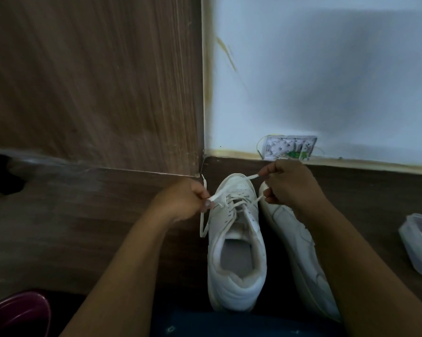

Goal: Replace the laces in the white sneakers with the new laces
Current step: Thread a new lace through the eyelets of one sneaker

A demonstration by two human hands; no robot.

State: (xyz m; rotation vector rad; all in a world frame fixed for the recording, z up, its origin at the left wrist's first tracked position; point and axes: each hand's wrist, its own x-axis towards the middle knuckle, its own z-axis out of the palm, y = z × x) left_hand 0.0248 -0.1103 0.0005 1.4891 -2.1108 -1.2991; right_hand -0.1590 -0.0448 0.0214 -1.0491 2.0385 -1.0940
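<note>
A white sneaker (236, 251) stands upright on the dark wooden floor, toe pointing away from me, with a white lace (231, 199) threaded through its lower eyelets. My left hand (183, 201) pinches the lace's left end, which trails down beside the shoe. My right hand (287, 184) pinches the right end, pulled up and out over the toe. The second white sneaker (299, 251) lies tipped on its side just to the right, partly under my right forearm.
A clear plastic box (421, 246) with something white inside sits at the right edge. A printed packet (290, 148) leans against the white wall behind the shoes. A wooden panel (95, 81) rises at the left. A maroon object (18, 314) is at the bottom left.
</note>
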